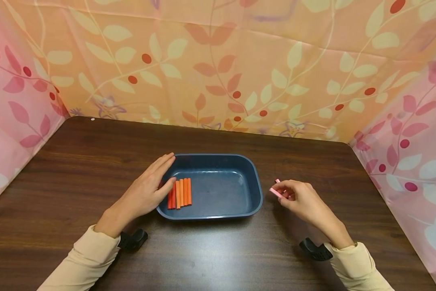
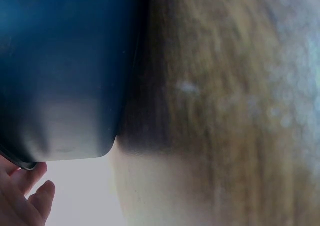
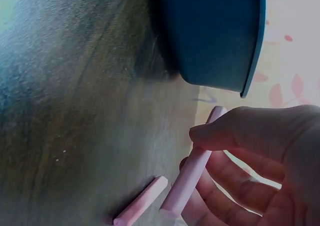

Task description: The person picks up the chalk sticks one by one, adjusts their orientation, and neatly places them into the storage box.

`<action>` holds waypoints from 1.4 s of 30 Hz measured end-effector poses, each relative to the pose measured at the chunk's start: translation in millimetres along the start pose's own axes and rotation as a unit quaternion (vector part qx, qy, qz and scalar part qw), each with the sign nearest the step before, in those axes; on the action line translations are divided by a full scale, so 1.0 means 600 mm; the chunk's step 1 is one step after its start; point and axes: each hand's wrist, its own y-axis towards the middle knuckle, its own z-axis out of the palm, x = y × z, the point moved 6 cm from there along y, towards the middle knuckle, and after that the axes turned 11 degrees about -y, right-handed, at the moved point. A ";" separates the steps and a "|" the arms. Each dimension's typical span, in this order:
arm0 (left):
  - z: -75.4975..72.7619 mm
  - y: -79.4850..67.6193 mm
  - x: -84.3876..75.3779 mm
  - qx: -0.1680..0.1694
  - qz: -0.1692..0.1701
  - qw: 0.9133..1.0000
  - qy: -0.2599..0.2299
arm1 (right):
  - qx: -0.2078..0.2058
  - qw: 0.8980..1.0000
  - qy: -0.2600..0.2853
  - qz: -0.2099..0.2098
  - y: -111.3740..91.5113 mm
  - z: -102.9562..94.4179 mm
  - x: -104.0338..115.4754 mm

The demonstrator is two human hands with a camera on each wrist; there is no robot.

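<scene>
A dark blue plastic basin point(image 1: 221, 214) sits on the table, with several red and orange chalk sticks point(image 1: 182, 194) lined up side by side at its left end. Over the basin's left rim lies my left hand point(image 1: 148, 188), its fingers extended along the far left corner and its thumb near the tops of the chalks. To the right of the basin, my right hand point(image 1: 301, 200) pinches a pink chalk stick point(image 3: 192, 173) between thumb and fingers. Another pink chalk point(image 3: 141, 201) lies on the table close by, partly hidden by the hand in the head view.
Dark wood-grain table point(image 1: 210, 258) under everything. Patterned cloth point(image 1: 218, 68) hangs behind it and along both sides. A small white spot point(image 1: 92, 119) shows at the far left edge. Black wrist cameras point(image 1: 315, 249) are strapped at both sleeves.
</scene>
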 end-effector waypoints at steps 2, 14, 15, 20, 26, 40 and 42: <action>0.000 0.000 0.000 0.000 0.000 1.000 0.000 | 0.001 1.000 0.004 0.002 0.001 -0.001 0.001; -0.001 -0.001 -0.001 0.000 -0.001 1.000 -0.002 | -0.003 1.000 0.027 0.003 0.008 -0.016 0.009; -0.001 -0.001 -0.001 0.000 -0.001 1.000 -0.002 | -0.005 1.000 0.027 0.002 0.009 -0.018 0.010; -0.001 -0.001 -0.001 -0.001 0.001 1.000 -0.001 | -0.013 0.999 0.038 -0.004 0.015 -0.025 0.019; 0.000 -0.001 -0.001 -0.002 0.000 1.000 0.000 | -0.017 0.998 0.057 -0.015 0.024 -0.032 0.034; 0.001 0.000 0.000 -0.003 0.001 1.000 0.002 | -0.021 0.997 0.070 -0.031 0.049 -0.039 0.069; 0.001 0.000 -0.001 -0.004 0.003 1.000 0.004 | -0.024 0.996 0.078 -0.032 0.052 -0.039 0.076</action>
